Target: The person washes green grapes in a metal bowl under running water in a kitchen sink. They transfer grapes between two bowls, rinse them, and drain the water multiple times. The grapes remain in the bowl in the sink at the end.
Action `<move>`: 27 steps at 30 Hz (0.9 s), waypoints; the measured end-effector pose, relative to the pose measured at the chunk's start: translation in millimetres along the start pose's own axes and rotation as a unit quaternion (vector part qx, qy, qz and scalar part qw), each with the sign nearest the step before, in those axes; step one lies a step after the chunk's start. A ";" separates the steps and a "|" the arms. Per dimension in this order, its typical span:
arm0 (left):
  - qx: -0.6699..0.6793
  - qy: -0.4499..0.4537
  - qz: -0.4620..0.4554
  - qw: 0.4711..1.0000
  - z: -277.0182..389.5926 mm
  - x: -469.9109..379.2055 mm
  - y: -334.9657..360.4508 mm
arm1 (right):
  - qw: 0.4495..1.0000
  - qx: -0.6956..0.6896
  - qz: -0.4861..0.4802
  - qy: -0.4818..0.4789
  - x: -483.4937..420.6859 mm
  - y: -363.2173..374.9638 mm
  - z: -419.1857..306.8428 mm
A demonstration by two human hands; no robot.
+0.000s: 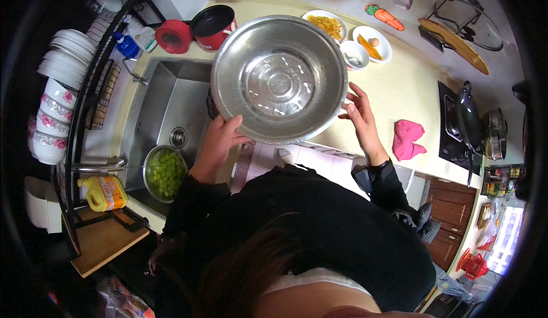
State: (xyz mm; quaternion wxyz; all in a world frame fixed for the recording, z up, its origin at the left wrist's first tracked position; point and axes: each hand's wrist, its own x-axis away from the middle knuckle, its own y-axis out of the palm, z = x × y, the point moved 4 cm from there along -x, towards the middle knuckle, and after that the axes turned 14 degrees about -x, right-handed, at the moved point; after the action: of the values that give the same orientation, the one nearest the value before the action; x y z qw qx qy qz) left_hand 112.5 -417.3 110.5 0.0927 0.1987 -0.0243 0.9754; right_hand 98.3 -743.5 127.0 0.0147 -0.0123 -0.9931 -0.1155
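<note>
A large stainless steel basin [280, 82], wet inside, is in front of me above the edge of the counter and sink. My left hand [218, 144] grips its near left rim with the thumb over the edge. My right hand [361, 119] is at the basin's right rim, fingers spread; whether they touch the rim is hard to tell. To the left, a metal bowl of green grapes [166, 174] sits in the steel sink [160, 100] under the faucet [100, 165].
Behind the basin stand a red pot [209, 40], a plate of shredded food [327, 25], a small white bowl [355, 55] and a plate with an egg [381, 40]. A pink cloth [406, 140] lies right, before the black stove [454, 125]. A dish rack [79, 117] stands left.
</note>
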 end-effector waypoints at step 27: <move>0.106 -0.128 0.199 0.966 -217.9 131.6 -129.2 | 0.955 -0.142 0.230 0.126 42.7 -171.4 151.3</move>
State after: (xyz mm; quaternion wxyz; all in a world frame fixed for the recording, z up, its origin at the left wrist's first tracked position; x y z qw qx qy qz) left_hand -65.4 -249.6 -37.0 -0.1283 0.3220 0.0285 0.9376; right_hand 46.9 -874.6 -58.1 0.1639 -0.2272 -0.9270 -0.2492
